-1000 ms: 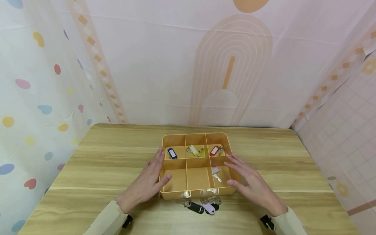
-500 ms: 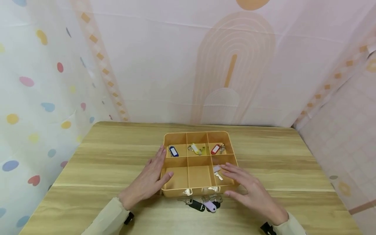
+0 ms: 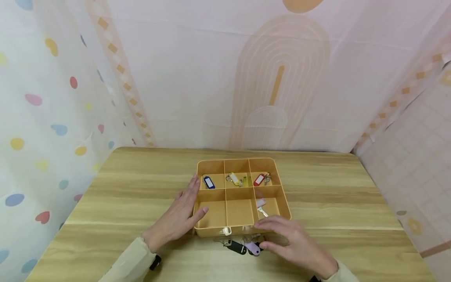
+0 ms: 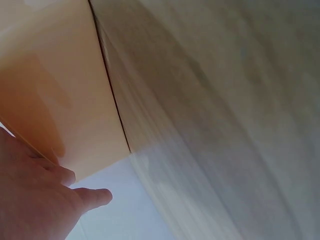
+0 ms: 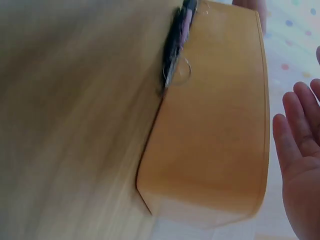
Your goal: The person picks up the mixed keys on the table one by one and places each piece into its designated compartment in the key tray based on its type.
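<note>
An orange six-compartment box (image 3: 211, 234) sits on the table. My left hand (image 3: 176, 221) rests along its left side, fingers extended and thumb over the near left compartment; in the left wrist view that hand (image 4: 37, 190) is at the box's rim. My right hand (image 3: 290, 239) hovers at the near right corner, fingers loosely extended, holding nothing. Just in front of the box lie keys with a black tag (image 3: 236, 247) and a lilac tag (image 3: 252, 248). Inside, blue (image 3: 209, 182), yellow (image 3: 234, 179) and red key tags (image 3: 258, 179) fill the far row.
A key with a pale tag (image 3: 262, 211) lies in the near right compartment. The wooden table (image 3: 345, 203) extends on both sides of the box. Patterned cloth (image 3: 183, 78) hangs behind the table and at its sides.
My right hand has moved from the box's right side toward me and to the left, over its near right corner. My left hand stays at the left side.
</note>
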Action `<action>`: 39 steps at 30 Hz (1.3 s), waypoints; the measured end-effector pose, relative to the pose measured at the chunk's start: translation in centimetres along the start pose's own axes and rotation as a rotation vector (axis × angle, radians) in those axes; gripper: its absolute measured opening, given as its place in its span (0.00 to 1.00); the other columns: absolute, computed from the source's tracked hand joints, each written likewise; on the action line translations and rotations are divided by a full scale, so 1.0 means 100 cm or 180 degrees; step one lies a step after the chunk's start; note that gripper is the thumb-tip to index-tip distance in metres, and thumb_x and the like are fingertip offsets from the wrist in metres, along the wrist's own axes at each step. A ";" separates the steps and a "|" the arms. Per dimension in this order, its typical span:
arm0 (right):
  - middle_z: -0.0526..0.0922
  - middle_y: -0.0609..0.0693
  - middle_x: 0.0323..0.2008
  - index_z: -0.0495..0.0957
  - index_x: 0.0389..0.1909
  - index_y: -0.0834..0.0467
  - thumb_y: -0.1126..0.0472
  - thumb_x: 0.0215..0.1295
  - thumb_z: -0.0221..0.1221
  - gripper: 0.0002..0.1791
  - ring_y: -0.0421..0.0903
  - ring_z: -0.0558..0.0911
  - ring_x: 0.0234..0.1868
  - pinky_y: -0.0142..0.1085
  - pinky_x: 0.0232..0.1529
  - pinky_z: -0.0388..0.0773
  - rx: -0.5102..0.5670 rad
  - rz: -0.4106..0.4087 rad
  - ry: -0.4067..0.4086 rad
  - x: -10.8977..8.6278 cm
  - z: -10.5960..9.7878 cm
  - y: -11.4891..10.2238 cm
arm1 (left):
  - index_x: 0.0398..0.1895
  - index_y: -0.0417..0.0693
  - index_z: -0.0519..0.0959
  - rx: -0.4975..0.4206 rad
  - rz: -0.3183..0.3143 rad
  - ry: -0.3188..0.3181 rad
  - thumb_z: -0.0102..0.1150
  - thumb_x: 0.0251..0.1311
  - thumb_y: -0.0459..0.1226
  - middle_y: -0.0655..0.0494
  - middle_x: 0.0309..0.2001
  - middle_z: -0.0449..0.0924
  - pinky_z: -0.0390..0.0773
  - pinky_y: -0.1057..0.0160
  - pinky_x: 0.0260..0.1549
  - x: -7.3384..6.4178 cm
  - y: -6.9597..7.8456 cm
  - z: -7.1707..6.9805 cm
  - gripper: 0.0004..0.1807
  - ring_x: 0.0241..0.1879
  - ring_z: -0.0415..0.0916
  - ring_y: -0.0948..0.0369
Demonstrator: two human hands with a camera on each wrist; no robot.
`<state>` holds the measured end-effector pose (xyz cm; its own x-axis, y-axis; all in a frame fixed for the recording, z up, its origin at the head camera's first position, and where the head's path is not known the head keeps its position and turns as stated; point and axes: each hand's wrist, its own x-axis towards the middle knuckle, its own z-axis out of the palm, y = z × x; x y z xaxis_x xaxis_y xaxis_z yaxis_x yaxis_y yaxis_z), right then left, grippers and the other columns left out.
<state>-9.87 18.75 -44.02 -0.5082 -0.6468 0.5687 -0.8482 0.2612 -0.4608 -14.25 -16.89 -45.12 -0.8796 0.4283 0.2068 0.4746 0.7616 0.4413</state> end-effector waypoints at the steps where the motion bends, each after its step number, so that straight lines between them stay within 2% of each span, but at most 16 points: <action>1: 0.85 0.49 0.56 0.81 0.60 0.54 0.57 0.70 0.67 0.19 0.46 0.83 0.56 0.29 0.63 0.75 0.0039 -0.0018 -0.0048 0.000 0.002 0.000 | 0.83 0.35 0.39 -0.0006 -0.0003 0.0008 0.47 0.79 0.52 0.42 0.84 0.32 0.50 0.32 0.73 -0.001 0.000 0.001 0.46 0.82 0.37 0.46; 6: 0.84 0.49 0.57 0.81 0.60 0.53 0.59 0.72 0.66 0.18 0.45 0.84 0.57 0.29 0.61 0.77 0.0104 -0.0061 -0.0152 0.000 0.007 -0.001 | 0.83 0.35 0.39 -0.0029 -0.0019 0.0000 0.45 0.79 0.53 0.41 0.83 0.33 0.50 0.32 0.73 -0.001 0.000 0.002 0.46 0.82 0.37 0.46; 9: 0.85 0.50 0.57 0.81 0.59 0.54 0.60 0.72 0.65 0.17 0.46 0.84 0.57 0.30 0.61 0.78 0.0099 -0.0104 -0.0169 0.001 0.009 0.000 | 0.83 0.35 0.39 -0.0038 -0.0028 0.0004 0.45 0.79 0.52 0.43 0.84 0.32 0.49 0.32 0.74 0.003 -0.001 0.003 0.45 0.82 0.38 0.46; 12: 0.85 0.51 0.57 0.82 0.59 0.56 0.59 0.73 0.64 0.16 0.47 0.84 0.58 0.33 0.61 0.79 0.0086 -0.0096 -0.0297 0.002 0.012 0.002 | 0.83 0.35 0.40 -0.0040 -0.0035 0.0007 0.44 0.79 0.53 0.45 0.84 0.31 0.48 0.32 0.74 0.007 -0.001 0.003 0.45 0.82 0.38 0.46; 13: 0.85 0.50 0.57 0.82 0.59 0.57 0.59 0.74 0.64 0.16 0.46 0.84 0.58 0.34 0.60 0.80 0.0071 -0.0065 -0.0365 0.003 0.014 0.002 | 0.83 0.35 0.40 -0.0036 -0.0033 0.0007 0.43 0.79 0.54 0.45 0.84 0.31 0.49 0.32 0.74 0.009 -0.001 0.003 0.44 0.82 0.38 0.45; 17: 0.84 0.45 0.58 0.82 0.60 0.56 0.58 0.75 0.62 0.16 0.43 0.83 0.58 0.39 0.58 0.82 0.0085 0.0345 -0.0728 0.003 0.021 0.005 | 0.83 0.34 0.41 -0.0029 -0.0016 -0.0001 0.42 0.79 0.55 0.42 0.84 0.32 0.49 0.31 0.73 0.013 0.000 0.001 0.45 0.82 0.37 0.46; 20: 0.84 0.43 0.57 0.83 0.60 0.55 0.58 0.76 0.62 0.16 0.39 0.82 0.58 0.38 0.58 0.82 0.0097 0.0567 -0.0936 0.006 0.026 0.009 | 0.82 0.33 0.42 -0.0015 -0.0005 0.0005 0.43 0.79 0.54 0.41 0.84 0.34 0.50 0.31 0.73 0.014 -0.001 0.001 0.44 0.82 0.37 0.47; 24: 0.85 0.42 0.56 0.83 0.60 0.54 0.59 0.74 0.63 0.16 0.37 0.82 0.57 0.36 0.57 0.81 0.0116 0.0591 -0.1146 0.011 0.028 0.014 | 0.83 0.34 0.41 -0.0007 -0.0008 0.0000 0.43 0.79 0.53 0.42 0.84 0.33 0.51 0.31 0.73 0.013 0.000 0.001 0.44 0.82 0.37 0.46; 31: 0.84 0.42 0.59 0.83 0.62 0.54 0.61 0.76 0.60 0.16 0.39 0.80 0.61 0.36 0.61 0.79 -0.0043 0.0583 -0.1495 0.014 0.028 0.016 | 0.83 0.38 0.37 -0.0067 -0.0026 -0.0023 0.43 0.80 0.53 0.46 0.84 0.28 0.50 0.32 0.74 0.013 0.000 0.003 0.45 0.82 0.36 0.47; 35: 0.83 0.40 0.60 0.84 0.61 0.51 0.63 0.76 0.60 0.16 0.40 0.79 0.63 0.38 0.63 0.78 -0.0163 0.0565 -0.1571 0.010 0.025 0.015 | 0.83 0.37 0.37 -0.0092 -0.0017 -0.0033 0.43 0.80 0.53 0.46 0.84 0.28 0.49 0.33 0.74 0.013 -0.001 0.004 0.45 0.82 0.36 0.47; 39: 0.84 0.39 0.58 0.85 0.58 0.51 0.64 0.75 0.61 0.15 0.40 0.80 0.61 0.38 0.62 0.78 -0.0225 0.0493 -0.1522 0.005 0.023 0.016 | 0.83 0.34 0.40 -0.0079 -0.0010 -0.0009 0.43 0.80 0.53 0.42 0.84 0.30 0.50 0.33 0.74 0.014 -0.003 0.005 0.45 0.82 0.37 0.45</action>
<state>-11.17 17.22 -46.02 -0.5174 -0.8481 0.1141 -0.7848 0.4171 -0.4583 -15.59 -16.25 -45.39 -0.8810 0.4275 0.2029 0.4710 0.7506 0.4634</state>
